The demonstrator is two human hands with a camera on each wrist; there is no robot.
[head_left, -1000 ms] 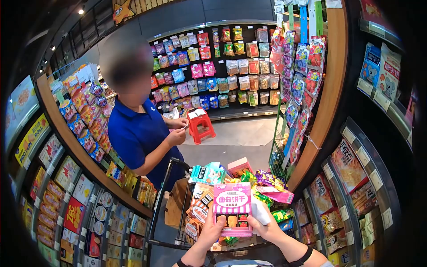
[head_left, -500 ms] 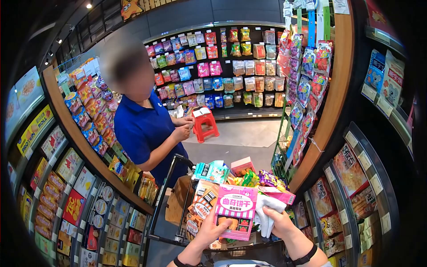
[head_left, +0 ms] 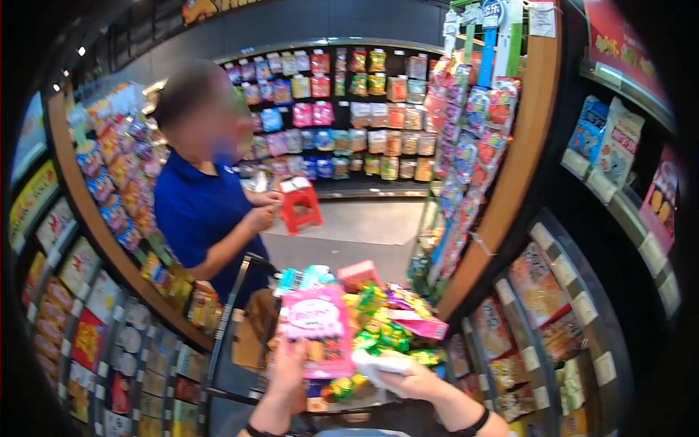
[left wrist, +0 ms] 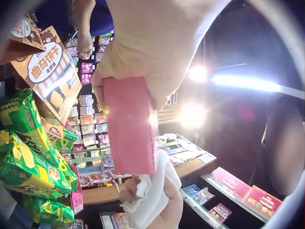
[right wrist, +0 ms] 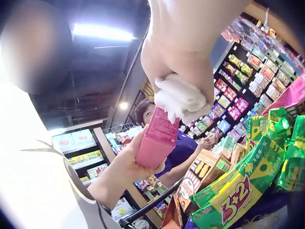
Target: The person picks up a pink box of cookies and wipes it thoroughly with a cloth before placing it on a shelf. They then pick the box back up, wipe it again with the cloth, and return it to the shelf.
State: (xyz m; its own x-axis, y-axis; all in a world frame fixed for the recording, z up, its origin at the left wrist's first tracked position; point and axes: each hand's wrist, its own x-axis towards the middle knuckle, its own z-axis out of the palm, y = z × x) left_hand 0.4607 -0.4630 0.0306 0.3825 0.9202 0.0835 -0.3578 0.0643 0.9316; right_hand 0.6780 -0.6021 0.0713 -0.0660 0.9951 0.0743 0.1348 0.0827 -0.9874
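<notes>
A pink cookie box (head_left: 317,320) with a striped front stands tilted over the shopping cart, and my left hand (head_left: 288,368) grips its lower edge, thumb on the front. In the left wrist view the plain pink side of the box (left wrist: 129,129) shows between thumb and fingers. My right hand (head_left: 413,380) holds a bunched white cloth (head_left: 380,363) close to the box's right side. From the right wrist the cloth (right wrist: 180,99) overlaps the top of the box. Beneath both hands lie green and yellow snack packs (head_left: 382,331) and orange cookie boxes (right wrist: 200,176).
The cart's black frame (head_left: 227,320) runs along the left. Beyond it stands a person in a blue shirt (head_left: 198,207), near a red stool (head_left: 300,207). Stocked shelves (head_left: 542,313) line both sides, and bagged snacks (head_left: 473,146) hang from a rack at the right.
My right hand has come off the pink box with the cloth, and a gap has opened between the hands. The box has moved left in my left hand. The head view has shifted.
</notes>
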